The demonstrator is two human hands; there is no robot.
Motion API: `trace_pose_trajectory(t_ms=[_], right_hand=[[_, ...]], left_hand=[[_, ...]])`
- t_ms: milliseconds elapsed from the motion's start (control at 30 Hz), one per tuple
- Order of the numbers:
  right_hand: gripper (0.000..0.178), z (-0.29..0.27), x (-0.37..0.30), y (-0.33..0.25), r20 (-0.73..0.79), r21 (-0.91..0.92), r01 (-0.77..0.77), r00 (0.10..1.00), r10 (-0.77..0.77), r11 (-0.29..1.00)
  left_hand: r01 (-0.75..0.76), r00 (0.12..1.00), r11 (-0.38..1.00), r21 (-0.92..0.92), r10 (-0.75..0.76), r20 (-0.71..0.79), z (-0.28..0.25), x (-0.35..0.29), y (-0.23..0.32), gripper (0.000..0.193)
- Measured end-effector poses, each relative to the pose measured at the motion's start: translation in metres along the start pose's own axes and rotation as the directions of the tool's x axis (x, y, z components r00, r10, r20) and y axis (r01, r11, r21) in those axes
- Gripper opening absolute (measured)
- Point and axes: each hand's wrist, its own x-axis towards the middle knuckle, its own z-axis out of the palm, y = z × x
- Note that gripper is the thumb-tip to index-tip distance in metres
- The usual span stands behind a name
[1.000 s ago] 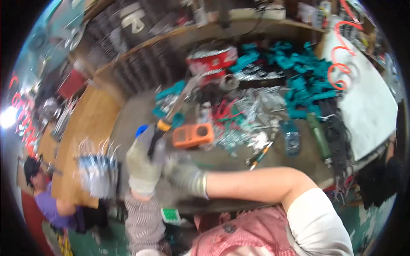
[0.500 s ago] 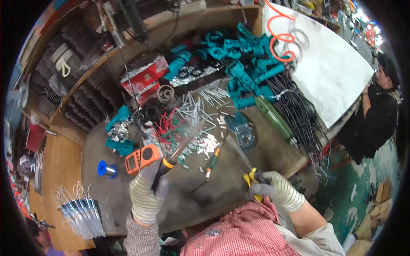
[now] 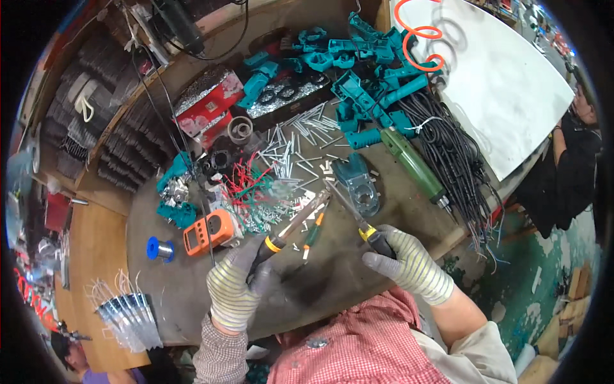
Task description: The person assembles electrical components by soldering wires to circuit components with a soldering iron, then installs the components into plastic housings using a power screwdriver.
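My left hand, in a striped grey-fingered glove, is closed around the black handle of a soldering iron, whose metal barrel slants up to the right. My right hand, gloved alike, grips a black-and-yellow-handled tool with a long tapering metal nose; its exact kind is unclear. Both tips come close together above small white pieces, and I cannot tell whether they touch. Below them lies a green-and-orange screwdriver. A teal translucent housing rests just beyond the right-hand tool.
Red and green wires and metal pins cover the middle. An orange multimeter and a blue solder spool lie left. Teal housings, a green power tool and black cables are at far right. Another person is beyond.
My left hand has moved right and the soldering iron's tip has come near the right-hand tool's tip. My right hand has shifted forward and turned its tool. The view has shifted slightly.
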Motion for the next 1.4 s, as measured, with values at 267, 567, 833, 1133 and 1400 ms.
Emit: trace_pose_trajectory(t_ms=[267,567,833,1133,1400], right_hand=[[0.032,0.005,0.013,-0.008,-0.025,-0.372,0.210,0.971,-0.236,0.904],[0.033,0.004,0.022,-0.011,-0.167,-0.307,-0.007,0.985,-0.046,0.952],[0.031,0.010,0.028,-0.021,-0.161,-0.351,-0.007,0.986,-0.053,0.936],[0.030,0.021,0.035,-0.030,-0.148,-0.366,-0.004,0.988,-0.054,0.931],[0.024,0.001,0.049,-0.019,-0.358,-0.031,-0.046,0.933,0.032,0.998]], left_hand=[[0.685,0.716,0.610,-0.398,-0.464,0.521,-0.015,-0.014,-0.012,0.043],[0.177,0.967,0.984,-0.020,-0.170,0.191,-0.017,-0.018,-0.030,0.044],[0.747,0.656,0.528,-0.404,-0.486,0.577,-0.023,-0.030,-0.050,0.032],[0.280,0.946,0.932,-0.231,-0.228,0.229,-0.018,-0.043,-0.071,0.030],[0.842,0.522,0.189,-0.506,-0.523,0.674,-0.051,-0.043,-0.068,0.030]])
